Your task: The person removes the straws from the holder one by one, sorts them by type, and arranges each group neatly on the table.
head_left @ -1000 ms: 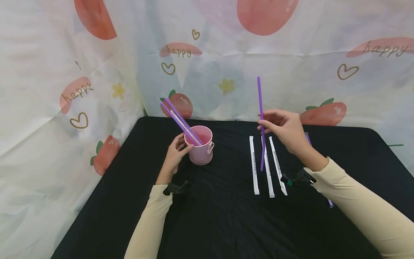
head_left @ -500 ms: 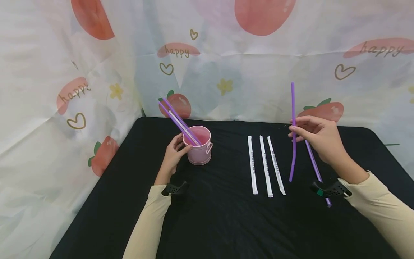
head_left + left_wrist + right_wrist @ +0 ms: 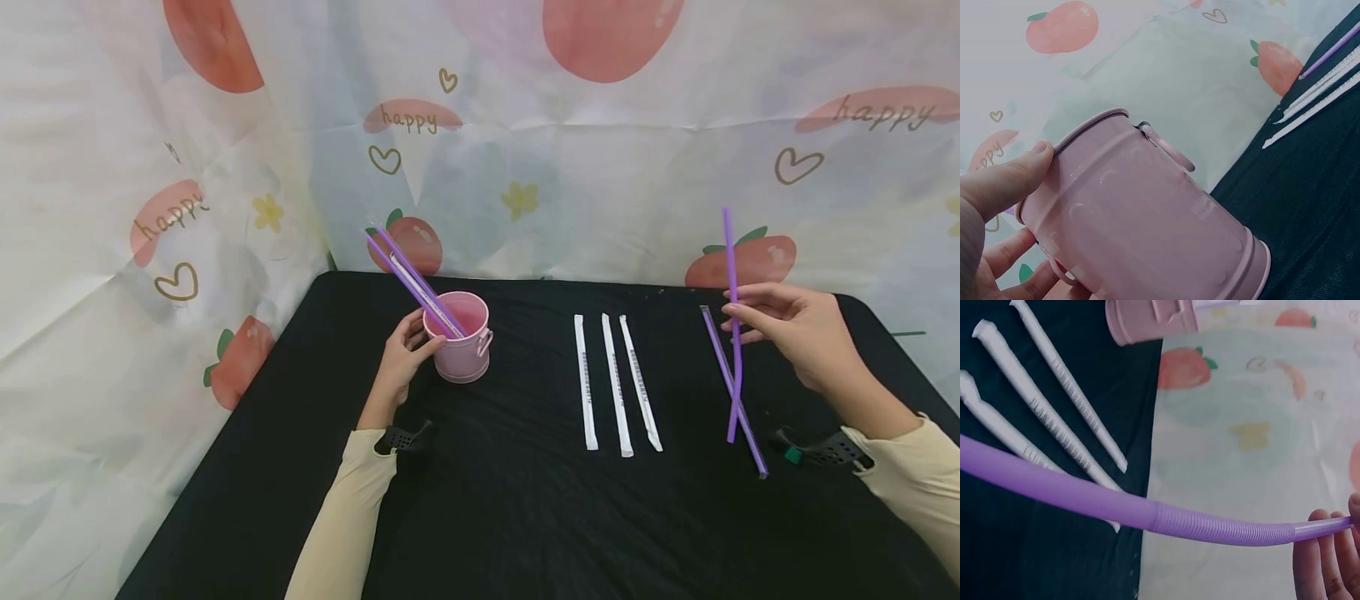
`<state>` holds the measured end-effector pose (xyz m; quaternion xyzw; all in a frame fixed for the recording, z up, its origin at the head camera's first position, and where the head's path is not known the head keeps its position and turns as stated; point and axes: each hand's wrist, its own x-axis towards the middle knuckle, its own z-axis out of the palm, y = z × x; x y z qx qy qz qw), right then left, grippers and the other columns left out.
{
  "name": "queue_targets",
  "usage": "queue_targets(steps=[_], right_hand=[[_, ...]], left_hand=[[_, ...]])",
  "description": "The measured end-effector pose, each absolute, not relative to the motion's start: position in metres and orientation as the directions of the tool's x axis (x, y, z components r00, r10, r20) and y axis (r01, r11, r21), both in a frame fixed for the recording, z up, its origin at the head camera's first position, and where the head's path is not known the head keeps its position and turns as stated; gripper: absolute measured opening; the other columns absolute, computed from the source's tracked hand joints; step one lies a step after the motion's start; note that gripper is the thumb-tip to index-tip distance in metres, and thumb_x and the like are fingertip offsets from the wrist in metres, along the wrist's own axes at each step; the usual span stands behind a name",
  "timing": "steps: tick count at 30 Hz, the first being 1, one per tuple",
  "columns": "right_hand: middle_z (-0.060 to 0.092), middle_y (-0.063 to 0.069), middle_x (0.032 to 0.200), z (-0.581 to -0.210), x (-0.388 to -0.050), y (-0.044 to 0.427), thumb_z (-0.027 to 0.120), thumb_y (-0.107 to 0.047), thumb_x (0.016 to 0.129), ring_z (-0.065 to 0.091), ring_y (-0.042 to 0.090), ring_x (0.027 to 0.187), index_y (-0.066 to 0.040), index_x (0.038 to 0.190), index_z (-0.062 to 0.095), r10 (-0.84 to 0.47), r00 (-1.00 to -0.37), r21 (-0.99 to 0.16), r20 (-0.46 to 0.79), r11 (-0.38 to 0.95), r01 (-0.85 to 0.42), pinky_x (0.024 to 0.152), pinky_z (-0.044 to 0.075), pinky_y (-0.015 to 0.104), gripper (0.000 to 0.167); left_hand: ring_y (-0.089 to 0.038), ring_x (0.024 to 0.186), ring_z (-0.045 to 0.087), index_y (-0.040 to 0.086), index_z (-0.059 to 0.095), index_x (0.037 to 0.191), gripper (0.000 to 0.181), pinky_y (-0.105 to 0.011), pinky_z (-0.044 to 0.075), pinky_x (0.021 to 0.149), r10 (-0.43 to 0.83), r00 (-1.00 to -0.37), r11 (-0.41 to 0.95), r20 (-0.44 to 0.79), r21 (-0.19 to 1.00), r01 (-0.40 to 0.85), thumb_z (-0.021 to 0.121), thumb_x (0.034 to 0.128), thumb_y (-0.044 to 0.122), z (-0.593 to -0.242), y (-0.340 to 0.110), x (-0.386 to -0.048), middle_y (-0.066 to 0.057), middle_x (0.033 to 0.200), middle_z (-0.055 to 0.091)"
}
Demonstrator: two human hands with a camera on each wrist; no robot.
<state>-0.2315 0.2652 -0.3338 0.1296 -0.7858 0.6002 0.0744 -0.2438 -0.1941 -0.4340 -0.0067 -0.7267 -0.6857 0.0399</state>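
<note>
My left hand (image 3: 397, 364) grips the left side of a pink bucket (image 3: 462, 358), thumb at the rim; several straws (image 3: 417, 286), purple ones and a white-wrapped one, lean leftward in it. In the left wrist view the thumb lies on the rim of the bucket (image 3: 1141, 212). My right hand (image 3: 810, 342) pinches an upright purple straw (image 3: 731, 258) between thumb and fingers, over a second purple straw (image 3: 717, 352) lying on the table. In the right wrist view the pinched straw (image 3: 1085, 494) shows its ribbed bend, the fingers (image 3: 1329, 562) at its far end.
Three white paper-wrapped straws (image 3: 584, 383) lie side by side on the black cloth (image 3: 510, 500), between the bucket and my right hand. A printed curtain (image 3: 600, 167) with fruit and hearts hangs behind and to the left of the table.
My right hand has carried the purple straw rightward, from above the white-wrapped straws to over the purple one on the table. The left hand keeps its grip on the bucket.
</note>
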Motion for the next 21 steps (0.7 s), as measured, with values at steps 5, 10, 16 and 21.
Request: queue_targets(steps=[5, 10, 16, 21], right_hand=[[0.070, -0.022, 0.079, -0.340, -0.234, 0.281, 0.063, -0.006, 0.088, 0.068, 0.000, 0.067, -0.027, 0.095, 0.069, -0.100, -0.974, -0.881, 0.202, 0.415, -0.225, 0.057, 0.054, 0.019, 0.022], [0.068, -0.025, 0.077, -0.347, -0.238, 0.296, 0.064, -0.011, 0.088, 0.067, -0.003, 0.067, -0.031, 0.092, 0.067, -0.121, -0.983, -0.867, 0.135, 0.466, -0.177, 0.056, 0.054, 0.018, 0.021], [0.067, -0.025, 0.077, -0.361, -0.245, 0.313, 0.062, -0.008, 0.089, 0.066, -0.003, 0.067, -0.033, 0.090, 0.067, -0.143, -0.987, -0.878, 0.079, 0.460, -0.137, 0.054, 0.054, 0.019, 0.025], [0.067, -0.025, 0.075, -0.370, -0.248, 0.323, 0.062, -0.011, 0.090, 0.066, -0.002, 0.066, -0.035, 0.088, 0.066, -0.145, -0.988, -0.868, 0.054, 0.482, -0.118, 0.054, 0.054, 0.019, 0.024]], left_hand=[[-0.032, 0.130, 0.041, 0.008, 0.037, 0.141, 0.061, -0.048, 0.035, 0.109, -0.048, -0.997, 0.059, 0.065, 0.996, 0.062, 0.065, 0.0873, 0.010, -0.434, -0.194, -0.244, -0.017, 0.141, 0.041], [-0.031, 0.130, 0.041, 0.009, 0.038, 0.141, 0.060, -0.047, 0.035, 0.109, -0.052, -0.996, 0.055, 0.069, 0.996, 0.066, 0.066, 0.0869, 0.010, -0.433, -0.193, -0.244, -0.016, 0.140, 0.042], [-0.032, 0.131, 0.041, 0.010, 0.039, 0.140, 0.060, -0.047, 0.034, 0.110, -0.055, -0.996, 0.047, 0.063, 0.997, 0.061, 0.066, 0.0864, 0.011, -0.433, -0.193, -0.244, -0.016, 0.140, 0.043], [-0.032, 0.131, 0.040, 0.010, 0.038, 0.141, 0.061, -0.048, 0.034, 0.110, -0.052, -0.997, 0.047, 0.055, 0.997, 0.053, 0.066, 0.0865, 0.010, -0.433, -0.193, -0.243, -0.016, 0.140, 0.042]])
